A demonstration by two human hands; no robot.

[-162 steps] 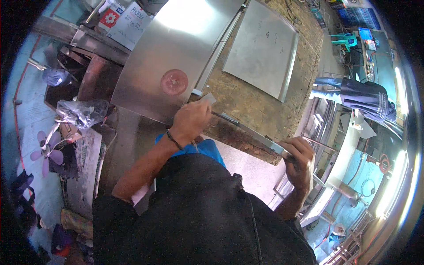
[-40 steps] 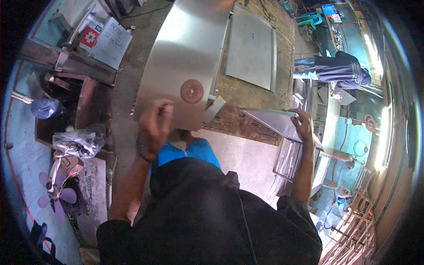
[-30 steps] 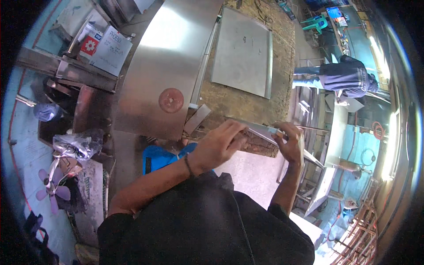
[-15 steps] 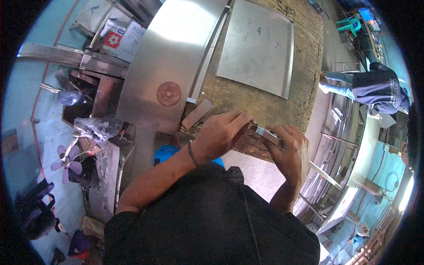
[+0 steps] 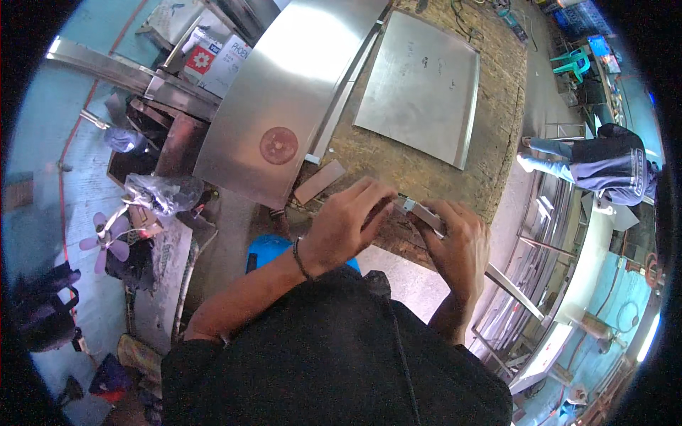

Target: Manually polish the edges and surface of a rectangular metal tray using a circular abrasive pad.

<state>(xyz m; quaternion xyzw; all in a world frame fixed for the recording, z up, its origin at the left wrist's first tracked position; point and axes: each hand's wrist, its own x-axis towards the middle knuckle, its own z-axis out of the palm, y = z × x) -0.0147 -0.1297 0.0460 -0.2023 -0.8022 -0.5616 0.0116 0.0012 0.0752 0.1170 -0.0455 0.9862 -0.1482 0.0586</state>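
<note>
My right hand is wrapped around a long, narrow metal bar. The bar's near end passes out beyond my wrist toward the lower right, and its other end points at my left hand. My left hand is closed, thumb and fingers pinched together just beside that end. Whatever lies between those fingers, if anything, is hidden. Both hands are over the front edge of a worn wooden workbench. Left of them lies a small brown rectangular piece.
A large shiny metal sheet bearing a reddish disc covers the bench's left side. A smaller metal panel lies farther back. A blue stool-like object stands below. At right a person bends over; long metal lengths lie nearby.
My left hand has shifted slightly left and my right hand slightly left with the bar. The whole view has tilted a little, moving the bench down and right.
</note>
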